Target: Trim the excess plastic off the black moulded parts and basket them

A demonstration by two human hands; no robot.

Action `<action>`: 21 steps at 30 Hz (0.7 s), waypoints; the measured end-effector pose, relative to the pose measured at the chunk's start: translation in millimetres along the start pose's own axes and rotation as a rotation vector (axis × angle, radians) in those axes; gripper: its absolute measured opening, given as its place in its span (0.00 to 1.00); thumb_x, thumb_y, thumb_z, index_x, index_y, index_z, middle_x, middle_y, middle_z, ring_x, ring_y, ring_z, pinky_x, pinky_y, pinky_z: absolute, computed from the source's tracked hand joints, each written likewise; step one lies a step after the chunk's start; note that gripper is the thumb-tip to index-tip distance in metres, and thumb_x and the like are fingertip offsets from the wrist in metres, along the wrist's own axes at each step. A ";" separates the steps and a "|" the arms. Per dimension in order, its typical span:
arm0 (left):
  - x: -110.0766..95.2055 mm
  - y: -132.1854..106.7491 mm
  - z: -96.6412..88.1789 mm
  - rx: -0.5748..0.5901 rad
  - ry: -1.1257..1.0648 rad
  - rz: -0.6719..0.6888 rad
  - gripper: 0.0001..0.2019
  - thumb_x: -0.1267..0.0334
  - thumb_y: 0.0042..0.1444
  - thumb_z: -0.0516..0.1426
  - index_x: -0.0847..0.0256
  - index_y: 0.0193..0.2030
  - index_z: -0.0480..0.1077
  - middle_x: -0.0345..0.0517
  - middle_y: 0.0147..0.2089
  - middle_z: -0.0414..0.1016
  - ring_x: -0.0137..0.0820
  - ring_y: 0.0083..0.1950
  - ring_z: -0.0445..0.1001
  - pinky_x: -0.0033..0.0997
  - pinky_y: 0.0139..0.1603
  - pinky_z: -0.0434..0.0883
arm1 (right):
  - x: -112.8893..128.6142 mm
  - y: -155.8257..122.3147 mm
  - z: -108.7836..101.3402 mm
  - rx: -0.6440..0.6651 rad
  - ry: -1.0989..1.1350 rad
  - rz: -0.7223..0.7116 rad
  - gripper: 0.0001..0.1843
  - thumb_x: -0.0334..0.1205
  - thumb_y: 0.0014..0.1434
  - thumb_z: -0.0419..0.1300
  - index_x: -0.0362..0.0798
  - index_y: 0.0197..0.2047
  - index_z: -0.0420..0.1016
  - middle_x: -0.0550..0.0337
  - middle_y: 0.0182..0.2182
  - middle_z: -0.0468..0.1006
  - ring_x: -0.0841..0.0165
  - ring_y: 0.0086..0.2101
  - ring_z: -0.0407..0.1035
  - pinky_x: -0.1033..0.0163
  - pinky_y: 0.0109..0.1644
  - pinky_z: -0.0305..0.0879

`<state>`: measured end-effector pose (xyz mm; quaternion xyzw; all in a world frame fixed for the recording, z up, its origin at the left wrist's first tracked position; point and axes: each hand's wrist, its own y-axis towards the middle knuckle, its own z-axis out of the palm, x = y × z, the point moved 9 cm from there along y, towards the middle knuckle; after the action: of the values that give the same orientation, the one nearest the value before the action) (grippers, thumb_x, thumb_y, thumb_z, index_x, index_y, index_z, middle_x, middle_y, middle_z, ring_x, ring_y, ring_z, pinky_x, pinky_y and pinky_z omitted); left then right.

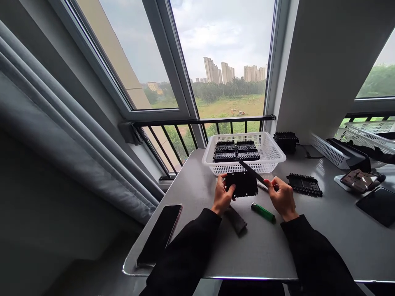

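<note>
My left hand (222, 195) grips the left edge of a flat black plastic plate (242, 183) held just above the grey table (191, 193). In my right hand (281, 196) a thin black strip (251, 171) is pinched at its near end; it slants up and left over the plate's right corner. Just behind them stands a white basket (271, 153) holding several black toothed parts. A green lighter (263, 212) lies on the table between my wrists. A dark flat piece (236, 220) lies beside my left wrist.
A black phone (159, 234) lies near the table's left front corner. Another black toothed part (305, 184) lies right of my right hand, and one (286, 140) stands by the wall. More white baskets (329, 151) and dark devices (358, 180) sit at the far right.
</note>
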<state>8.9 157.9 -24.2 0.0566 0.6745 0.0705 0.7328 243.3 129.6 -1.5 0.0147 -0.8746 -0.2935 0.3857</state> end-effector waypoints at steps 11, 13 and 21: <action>4.6 2.5 -1.9 -0.008 -0.021 -0.004 0.21 0.63 0.50 0.60 0.56 0.47 0.55 0.38 0.35 0.67 0.24 0.23 0.66 0.23 0.13 0.67 | -6.2 -3.6 1.5 -0.035 -0.033 0.039 0.26 0.61 0.63 0.51 0.51 0.22 0.59 0.64 0.18 0.65 0.69 0.21 0.60 0.64 0.29 0.53; 4.4 2.2 -1.4 -0.003 -0.021 -0.004 0.21 0.63 0.50 0.61 0.56 0.48 0.55 0.38 0.34 0.67 0.24 0.22 0.67 0.23 0.13 0.67 | 2.6 -5.4 10.6 0.044 0.006 -0.024 0.26 0.61 0.63 0.51 0.50 0.22 0.59 0.65 0.18 0.65 0.70 0.21 0.59 0.64 0.29 0.53; 6.9 4.0 -9.7 -0.059 -0.037 -0.018 0.23 0.63 0.49 0.61 0.56 0.50 0.56 0.39 0.36 0.68 0.24 0.23 0.67 0.22 0.13 0.66 | -7.8 -0.3 -4.4 -0.036 -0.085 0.037 0.27 0.61 0.62 0.51 0.51 0.22 0.60 0.64 0.17 0.65 0.69 0.21 0.59 0.64 0.30 0.52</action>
<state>-0.4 163.0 -31.1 0.0302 0.6589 0.0825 0.7470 251.8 129.1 -4.5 -0.0211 -0.8849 -0.3022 0.3537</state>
